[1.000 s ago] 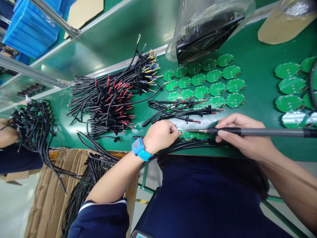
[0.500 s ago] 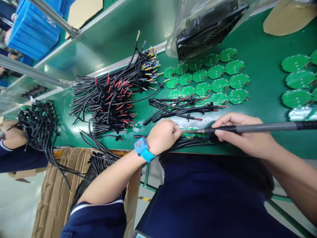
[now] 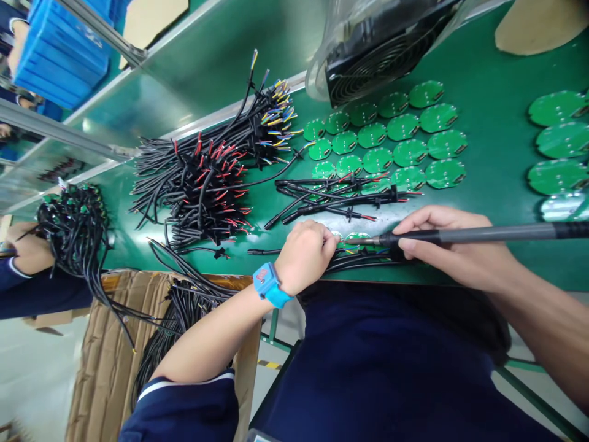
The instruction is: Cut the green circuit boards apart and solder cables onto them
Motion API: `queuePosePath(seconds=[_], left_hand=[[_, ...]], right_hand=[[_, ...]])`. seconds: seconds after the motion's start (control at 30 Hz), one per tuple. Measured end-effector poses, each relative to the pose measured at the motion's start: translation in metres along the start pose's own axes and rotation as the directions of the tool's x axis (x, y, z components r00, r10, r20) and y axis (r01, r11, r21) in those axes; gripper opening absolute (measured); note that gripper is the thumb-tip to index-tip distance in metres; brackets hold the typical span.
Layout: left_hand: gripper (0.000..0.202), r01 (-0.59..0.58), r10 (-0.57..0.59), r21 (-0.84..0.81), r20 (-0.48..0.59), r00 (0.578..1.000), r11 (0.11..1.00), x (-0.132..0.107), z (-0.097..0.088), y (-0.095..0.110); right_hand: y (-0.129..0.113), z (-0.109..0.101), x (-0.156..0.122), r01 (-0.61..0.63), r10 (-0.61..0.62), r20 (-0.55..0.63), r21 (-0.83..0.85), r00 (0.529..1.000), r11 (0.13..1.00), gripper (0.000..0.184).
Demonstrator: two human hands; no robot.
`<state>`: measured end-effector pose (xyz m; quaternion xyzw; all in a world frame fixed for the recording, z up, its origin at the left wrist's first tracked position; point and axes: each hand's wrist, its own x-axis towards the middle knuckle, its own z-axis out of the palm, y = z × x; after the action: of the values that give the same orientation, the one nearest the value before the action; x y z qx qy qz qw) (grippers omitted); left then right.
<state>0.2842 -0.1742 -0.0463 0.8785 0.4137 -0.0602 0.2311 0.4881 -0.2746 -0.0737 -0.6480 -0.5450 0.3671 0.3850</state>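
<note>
My right hand [image 3: 453,245] is closed round a grey soldering iron [image 3: 483,234], held like a pen, its tip resting on a round green circuit board [image 3: 358,239] at the table's front edge. My left hand [image 3: 306,253], with a blue wrist strap [image 3: 270,284], is curled in a pinch beside that board, fingertips on it or on the thin wires there; what it pinches is hidden. Black cables [image 3: 363,261] run under both hands along the edge.
Rows of round green boards [image 3: 391,138] lie beyond my hands, more at right [image 3: 559,147]. A heap of black cables with red tips [image 3: 202,184] sits left. A fan in plastic [image 3: 381,55] stands behind. Another person's hand [image 3: 27,248] holds cables at far left, above a cardboard box [image 3: 115,344].
Both hands stay at the board with the iron tip on it. The view has drifted slightly, so the table's contents sit a little higher in the picture.
</note>
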Motion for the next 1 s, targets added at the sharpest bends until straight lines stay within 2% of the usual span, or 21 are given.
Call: queuePosePath(seconds=[0.1,0.27,0.43,0.53,0.67,0.83,1.0], left_hand=[[0.023,0.017,-0.017,0.008,-0.016,1.000,1.000,-0.001,0.002,0.002],[0.021,0.112,-0.111,0.011,-0.054,0.992,0.994,-0.005,0.007,0.006],[0.020,0.163,-0.159,0.049,-0.081,0.984,0.985,-0.008,0.010,0.012],[0.021,0.182,-0.176,0.066,-0.085,0.981,0.981,-0.009,0.010,0.014],[0.022,0.200,-0.193,0.084,-0.083,0.978,0.976,-0.009,0.009,0.016],[0.022,0.213,-0.206,0.091,-0.086,0.975,0.973,-0.009,0.011,0.017],[0.024,0.224,-0.218,0.050,-0.095,0.971,0.973,-0.010,0.013,0.017]], right_hand=[[0.001,0.000,0.000,-0.001,0.001,-0.002,0.006,1.000,1.000,0.022],[-0.001,0.001,0.000,0.000,0.000,0.000,-0.009,1.000,1.000,0.021],[0.000,0.001,-0.001,0.043,-0.043,-0.012,-0.031,0.999,0.999,0.018],[0.002,-0.001,-0.002,0.054,-0.053,-0.019,0.068,0.998,0.996,0.016],[0.005,-0.004,-0.003,0.033,-0.013,-0.104,0.199,0.995,0.979,0.011],[0.003,0.000,-0.002,0.091,-0.088,-0.044,0.081,0.995,0.992,0.012],[-0.002,0.000,0.000,0.104,-0.104,0.005,-0.009,0.995,0.995,0.013]])
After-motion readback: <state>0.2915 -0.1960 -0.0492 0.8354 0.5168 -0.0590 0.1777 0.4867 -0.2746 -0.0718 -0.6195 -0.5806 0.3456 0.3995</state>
